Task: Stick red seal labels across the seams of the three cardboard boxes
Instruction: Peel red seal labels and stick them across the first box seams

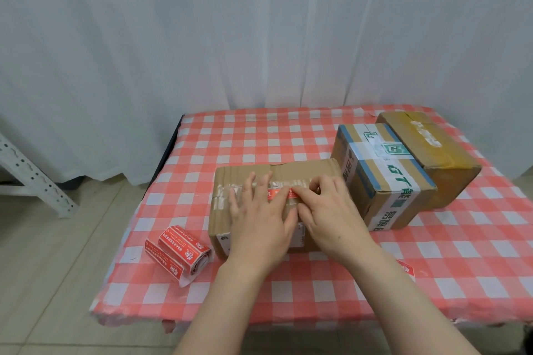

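Hands both down on the nearest cardboard box (302,170), at the near middle of the red-and-white checked tablecloth (230,135). Flat on the box top, left hand (259,222), fingers straight and slightly spread, tips pressing the left part of a red seal label (281,193) laid along the clear-taped seam. Just beside it, right hand (331,216), fingers curled, thumb and bent forefinger closed on the label's right end. Just beside the box's far right corner, a second box (383,178) wrapped in white and green printed tape; against that one's far side, a third box (432,149) with yellowish tape. Left of the nearest box, near the table edge, a roll of red labels (178,250) on its side, strip partly unwound. Near the right forearm, a loose red label scrap (405,269) on the cloth. Beyond the table, white curtain (202,37); at far left, white metal rack (28,170) on tiled floor.
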